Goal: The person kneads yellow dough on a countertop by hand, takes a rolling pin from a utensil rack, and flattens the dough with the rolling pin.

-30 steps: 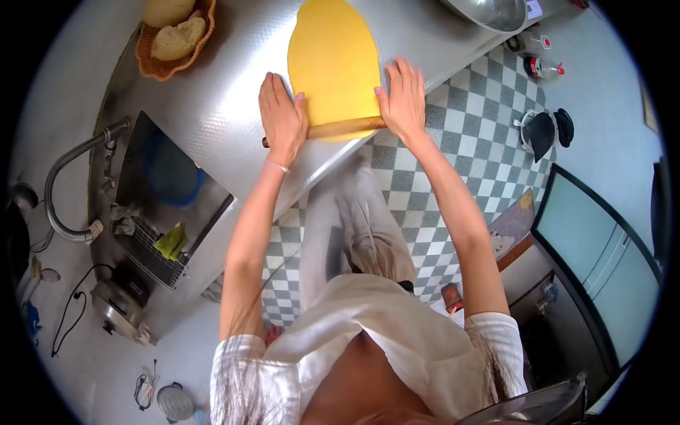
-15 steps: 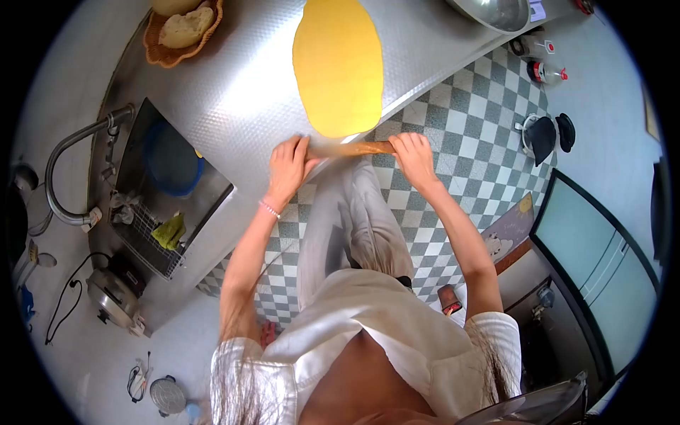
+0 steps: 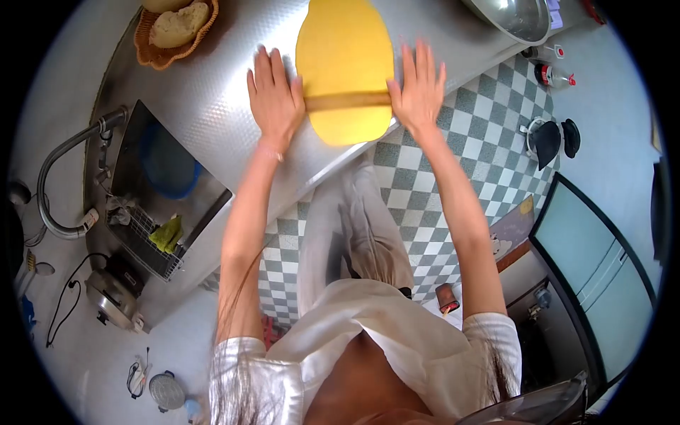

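A long oval sheet of yellow dough (image 3: 345, 53) lies flat on the metal counter (image 3: 234, 92). Across its near part rests a wooden rolling pin (image 3: 348, 101), slightly blurred. At the pin's left end, my left hand (image 3: 275, 103) is flat, with its fingers stretched forward over the counter. My right hand (image 3: 419, 92) is at the other end, also flat, fingers extended and smeared a little by motion. The palms cover both ends of the pin, and neither hand has its fingers wrapped round it.
Left of the counter's corner is a sink (image 3: 209, 202) with a blue basin (image 3: 170, 170) and a curved faucet (image 3: 53, 159). A wicker basket (image 3: 145, 49) holding pale dough stands at the far left. A metal bowl (image 3: 513, 18) is at the far right, near the counter edge.
Both hands have moved forward from the counter's near edge, bringing the rolling pin onto the dough. Fingers that were curled round the pin's ends are now stretched out flat.
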The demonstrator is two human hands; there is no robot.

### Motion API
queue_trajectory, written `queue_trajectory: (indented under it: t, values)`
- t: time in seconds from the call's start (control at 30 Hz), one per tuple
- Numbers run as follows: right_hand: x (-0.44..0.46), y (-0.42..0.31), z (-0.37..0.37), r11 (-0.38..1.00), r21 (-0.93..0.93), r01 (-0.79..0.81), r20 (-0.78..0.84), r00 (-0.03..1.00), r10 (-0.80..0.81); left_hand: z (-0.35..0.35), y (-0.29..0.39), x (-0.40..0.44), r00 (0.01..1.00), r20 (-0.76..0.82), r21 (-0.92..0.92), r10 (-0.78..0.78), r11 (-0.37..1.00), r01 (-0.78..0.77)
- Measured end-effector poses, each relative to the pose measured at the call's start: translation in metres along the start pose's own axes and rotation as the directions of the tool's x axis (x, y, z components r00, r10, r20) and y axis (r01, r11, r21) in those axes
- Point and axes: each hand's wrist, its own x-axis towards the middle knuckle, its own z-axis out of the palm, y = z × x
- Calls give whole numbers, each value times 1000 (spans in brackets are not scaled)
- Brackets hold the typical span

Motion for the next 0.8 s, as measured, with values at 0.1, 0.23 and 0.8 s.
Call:
queue_trajectory:
  t: [0.1, 0.23, 0.8]
  values:
    - [-80, 1, -1, 999, 28, 28, 28, 999, -29, -5, 6, -80, 990, 143, -92, 9, 996, 4]
    - [-21, 2, -2, 999, -28, 43, 28, 999, -42, -5, 1, -22, 995, 97, -23, 16, 1000, -14]
    - [-16, 10, 3, 998, -46, 43, 21, 999, -42, 3, -8, -12, 998, 17, -93, 66, 994, -64]
